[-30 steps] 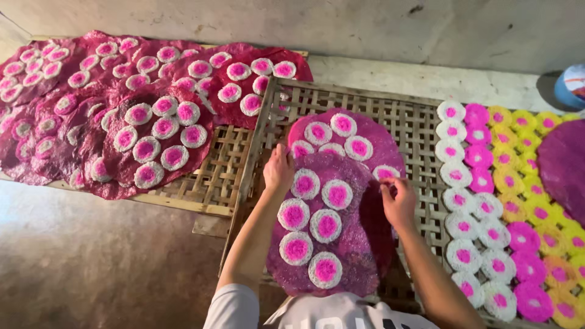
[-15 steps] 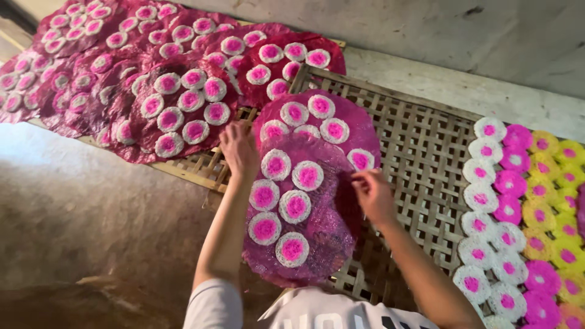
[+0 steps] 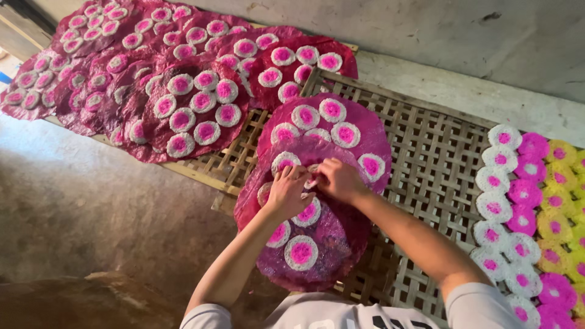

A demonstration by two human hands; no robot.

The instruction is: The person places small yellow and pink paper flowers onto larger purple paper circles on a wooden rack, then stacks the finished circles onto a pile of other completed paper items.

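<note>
One head-worn camera looks steeply down, close over the woven bamboo rack (image 3: 439,164) and floor (image 3: 79,207).

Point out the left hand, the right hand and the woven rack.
left hand (image 3: 287,194), head view, back of the hand.
right hand (image 3: 339,180), head view, knuckles.
woven rack (image 3: 436,158), head view, bare lattice.

- Round sheet (image 3: 329,244): magenta-purple, speckled texture.
- Discs (image 3: 301,252) on sheet: white rim w/ hot-pink centre.
- Far sheets (image 3: 152,79): darker maroon-red, same white/pink disc pattern.
- Woven rack (image 3: 426,152): tan-brown lattice.
- Loose discs (image 3: 506,201), right side: rows of white, magenta, yellow; pink centres.
- Sleeve (image 3: 481,307): light grey.
</note>
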